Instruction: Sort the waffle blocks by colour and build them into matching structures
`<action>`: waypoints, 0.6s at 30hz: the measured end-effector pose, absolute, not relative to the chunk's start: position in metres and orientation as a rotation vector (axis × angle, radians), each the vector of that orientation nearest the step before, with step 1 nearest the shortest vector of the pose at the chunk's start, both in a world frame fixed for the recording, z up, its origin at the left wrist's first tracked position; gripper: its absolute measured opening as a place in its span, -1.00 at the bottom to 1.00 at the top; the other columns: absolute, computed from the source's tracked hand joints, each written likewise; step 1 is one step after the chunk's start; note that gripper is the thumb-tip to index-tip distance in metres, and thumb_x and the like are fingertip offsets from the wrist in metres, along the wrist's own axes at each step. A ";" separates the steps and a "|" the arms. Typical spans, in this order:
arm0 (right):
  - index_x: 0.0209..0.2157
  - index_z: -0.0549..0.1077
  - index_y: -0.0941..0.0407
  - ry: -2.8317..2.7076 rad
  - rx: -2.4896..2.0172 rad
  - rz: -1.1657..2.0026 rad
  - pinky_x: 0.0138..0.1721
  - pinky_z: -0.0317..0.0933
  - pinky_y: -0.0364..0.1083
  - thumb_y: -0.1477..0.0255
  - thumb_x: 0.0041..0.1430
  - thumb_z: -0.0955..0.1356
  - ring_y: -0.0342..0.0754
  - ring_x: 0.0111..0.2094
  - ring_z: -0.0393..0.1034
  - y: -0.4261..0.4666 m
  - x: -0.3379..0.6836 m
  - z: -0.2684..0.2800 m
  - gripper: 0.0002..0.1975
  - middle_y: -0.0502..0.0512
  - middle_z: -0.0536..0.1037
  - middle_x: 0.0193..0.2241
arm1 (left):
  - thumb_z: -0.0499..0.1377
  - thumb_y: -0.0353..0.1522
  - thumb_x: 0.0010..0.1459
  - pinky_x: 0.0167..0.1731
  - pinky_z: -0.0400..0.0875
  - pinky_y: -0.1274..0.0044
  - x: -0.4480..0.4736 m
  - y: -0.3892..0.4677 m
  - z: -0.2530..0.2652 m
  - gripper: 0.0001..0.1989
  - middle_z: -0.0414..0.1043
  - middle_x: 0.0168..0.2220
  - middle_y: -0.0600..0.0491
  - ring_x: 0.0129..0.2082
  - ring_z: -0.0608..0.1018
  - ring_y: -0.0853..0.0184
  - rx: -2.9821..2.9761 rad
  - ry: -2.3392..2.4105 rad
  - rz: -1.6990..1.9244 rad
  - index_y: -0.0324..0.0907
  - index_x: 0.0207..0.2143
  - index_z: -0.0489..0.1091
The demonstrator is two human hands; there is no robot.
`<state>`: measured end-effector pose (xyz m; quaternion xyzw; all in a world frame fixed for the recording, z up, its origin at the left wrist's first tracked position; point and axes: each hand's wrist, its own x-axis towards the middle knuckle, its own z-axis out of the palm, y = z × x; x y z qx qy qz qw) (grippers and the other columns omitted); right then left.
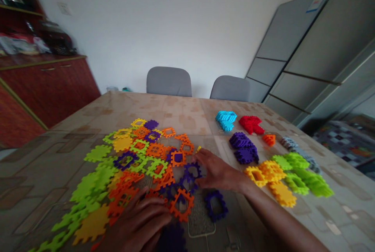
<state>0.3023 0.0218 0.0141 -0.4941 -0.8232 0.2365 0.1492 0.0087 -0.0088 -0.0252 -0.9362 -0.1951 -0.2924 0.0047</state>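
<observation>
My left hand is at the bottom of the view, over orange pieces, with its fingers bent. A dark purple tile juts out from under these fingers, which look closed on it; the thumb is hidden. My right hand reaches across the pile's right edge, thumb and fingers apart around a purple square frame. A small yellow bit shows at its fingertips. Close by lie an orange frame and a separate purple frame. Green solid tiles fill the pile's left side.
Right of my arm stand groups sorted by colour: light blue, red, purple, yellow, green and grey pieces. Two grey chairs stand beyond the patterned table.
</observation>
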 end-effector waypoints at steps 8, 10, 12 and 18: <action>0.04 0.35 0.04 -2.399 -1.408 0.815 0.08 0.23 0.01 0.56 -0.01 0.44 0.04 0.05 0.31 -0.034 0.338 0.036 -0.46 0.10 0.38 0.00 | 0.16 -0.32 0.30 0.25 0.19 0.64 0.003 -0.008 -0.031 -0.74 0.59 -0.06 0.22 -0.02 0.59 0.43 -2.949 -0.693 -0.934 0.05 0.03 0.43; 0.06 0.36 0.04 -2.402 -1.452 0.857 0.10 0.22 0.02 0.57 -0.01 0.44 0.05 0.06 0.30 -0.048 0.340 0.032 -0.44 0.10 0.39 0.01 | 0.17 -0.29 0.31 0.24 0.23 0.60 0.002 -0.007 -0.034 -0.73 0.58 -0.04 0.20 -0.01 0.59 0.41 -2.950 -0.688 -0.925 0.04 0.05 0.43; 0.08 0.35 0.04 -2.396 -1.476 0.874 0.13 0.19 0.03 0.58 -0.01 0.45 0.06 0.10 0.27 -0.057 0.340 0.027 -0.42 0.11 0.40 0.03 | 0.16 -0.28 0.31 0.21 0.29 0.58 0.001 -0.006 -0.036 -0.72 0.58 -0.01 0.19 0.00 0.59 0.39 -2.942 -0.675 -0.915 0.04 0.07 0.43; 0.10 0.37 0.07 -2.389 -1.501 0.856 0.16 0.17 0.06 0.53 -0.01 0.50 0.10 0.12 0.26 -0.057 0.341 0.018 -0.40 0.15 0.41 0.06 | 0.16 -0.28 0.30 0.21 0.29 0.59 0.003 -0.005 -0.033 -0.73 0.58 -0.03 0.20 -0.03 0.60 0.41 -2.946 -0.637 -0.901 0.05 0.05 0.43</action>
